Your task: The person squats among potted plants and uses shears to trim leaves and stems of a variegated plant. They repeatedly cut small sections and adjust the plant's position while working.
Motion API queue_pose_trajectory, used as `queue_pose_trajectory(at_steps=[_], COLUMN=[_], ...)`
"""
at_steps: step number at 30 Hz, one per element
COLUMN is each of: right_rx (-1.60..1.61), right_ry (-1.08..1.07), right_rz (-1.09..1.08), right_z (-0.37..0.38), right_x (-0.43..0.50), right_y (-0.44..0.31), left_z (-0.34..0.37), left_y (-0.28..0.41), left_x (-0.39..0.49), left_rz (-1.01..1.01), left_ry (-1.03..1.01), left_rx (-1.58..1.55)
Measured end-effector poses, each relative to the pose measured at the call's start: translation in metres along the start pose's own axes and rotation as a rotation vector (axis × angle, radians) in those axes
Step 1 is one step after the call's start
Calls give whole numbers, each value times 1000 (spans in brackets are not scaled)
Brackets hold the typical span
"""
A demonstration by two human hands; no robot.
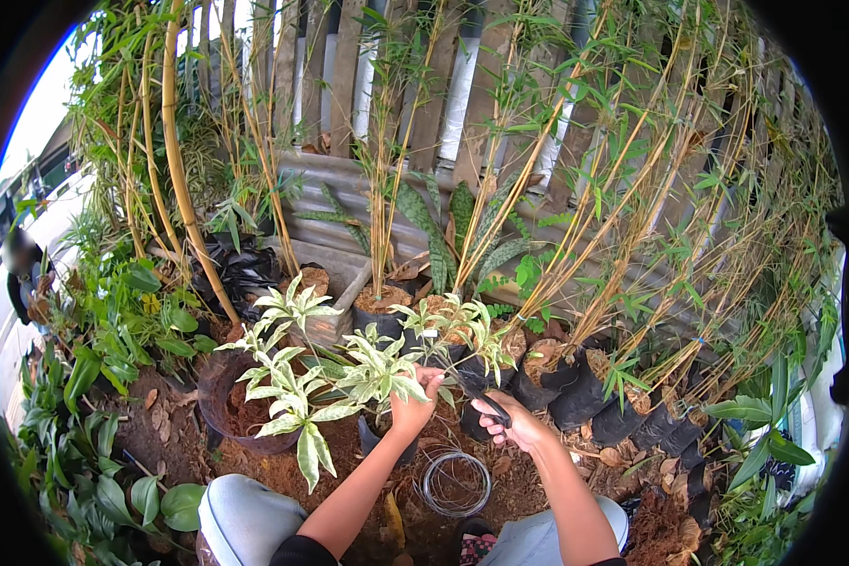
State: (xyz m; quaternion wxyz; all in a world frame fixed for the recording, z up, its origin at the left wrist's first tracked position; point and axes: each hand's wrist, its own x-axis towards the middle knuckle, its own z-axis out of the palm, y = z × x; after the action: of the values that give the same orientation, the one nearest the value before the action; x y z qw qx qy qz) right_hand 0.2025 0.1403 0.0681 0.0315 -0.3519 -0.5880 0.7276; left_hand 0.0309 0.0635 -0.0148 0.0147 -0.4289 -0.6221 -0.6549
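Note:
A shrub with cream-and-green variegated leaves (382,368) rises from a small black pot (370,440) in front of me. My left hand (414,400) is among its right-hand stems, thumb and fingers pinched together on a thin stem. Leaves partly cover those fingers. My right hand (506,419) grips a black-handled hand tool (494,407), pliers or cutters, pointing up and left towards the same stems. Its jaws are hard to make out against the foliage. A loose coil of thin metal wire (456,511) lies on the soil below and between my hands.
Black plastic grow bags (572,400) with bamboo canes stand in a row at right. Left of the shrub is a wide dark pot (216,407). Corrugated metal (325,177) and a wooden slat fence (343,78) close the back. A person (25,272) is at far left.

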Motion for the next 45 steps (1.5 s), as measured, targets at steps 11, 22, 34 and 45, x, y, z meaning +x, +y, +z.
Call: queue_pose_trajectory(at_steps=[11,22,34,45], right_rx=[15,-17,-17,-252], right_ry=[-13,-25,18,126], right_rz=[-62,-67,-66,-163], right_z=[-3,-1,1,6], right_x=[7,5,12,24], right_y=[8,6,16,28], left_z=[-3,-9,-2,-5], left_y=[4,2,2,6], left_x=[2,5,-1,-2], left_rz=[17,26,71,77], left_ry=[29,-15,-28,-48], left_rx=[-87,-17,31,95])
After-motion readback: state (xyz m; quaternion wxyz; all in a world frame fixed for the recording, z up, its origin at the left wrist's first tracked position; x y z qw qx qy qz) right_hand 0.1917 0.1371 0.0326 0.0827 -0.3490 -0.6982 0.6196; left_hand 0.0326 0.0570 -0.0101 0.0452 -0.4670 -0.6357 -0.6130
